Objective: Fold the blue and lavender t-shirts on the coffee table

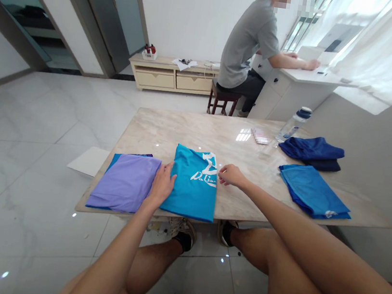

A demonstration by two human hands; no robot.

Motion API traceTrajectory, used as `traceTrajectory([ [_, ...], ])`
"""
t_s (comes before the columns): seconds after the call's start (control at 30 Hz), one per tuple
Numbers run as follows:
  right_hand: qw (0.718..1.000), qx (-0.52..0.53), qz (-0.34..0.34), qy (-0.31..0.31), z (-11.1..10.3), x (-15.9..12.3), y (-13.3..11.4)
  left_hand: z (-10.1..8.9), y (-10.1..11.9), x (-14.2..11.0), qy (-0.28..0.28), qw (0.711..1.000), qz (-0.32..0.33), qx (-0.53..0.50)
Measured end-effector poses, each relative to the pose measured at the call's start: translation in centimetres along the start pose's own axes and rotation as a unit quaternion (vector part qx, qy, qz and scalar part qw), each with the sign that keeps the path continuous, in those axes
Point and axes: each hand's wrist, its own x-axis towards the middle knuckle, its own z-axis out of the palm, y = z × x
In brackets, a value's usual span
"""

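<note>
A folded turquoise T-shirt with white lettering lies at the near edge of the marble table. My left hand rests flat on its left edge, fingers stretched out. My right hand touches the shirt's upper right edge with its fingers curled in a pinch. A folded purple garment lies on a blue one just left of my left hand.
A folded blue shirt and a dark blue pile lie at the table's right, near a water bottle and a phone. Another person sits at a white desk behind. My knees are under the table.
</note>
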Motion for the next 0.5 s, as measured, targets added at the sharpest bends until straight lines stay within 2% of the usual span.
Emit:
traceTrajectory([
  [0.13, 0.992, -0.099, -0.077, 0.029, 0.8, 0.4, 0.2, 1.2, 1.4, 0.3, -0.016, 0.997, 0.054, 0.057],
  [0.3, 0.969, -0.19, -0.153, 0.033, 1.1, 1.3, -0.5, 2.1, 3.4, -1.5, -0.05, 0.99, -0.005, 0.131],
  [0.4, 0.958, -0.214, -0.188, 0.029, 1.2, 1.6, -0.8, 1.8, 4.2, -3.2, -0.069, 0.982, -0.01, 0.174],
  [0.5, 0.945, -0.24, -0.22, 0.002, 1.2, 1.5, -1.1, 0.5, 4.6, -4.8, -0.096, 0.975, 0.0, 0.2],
])
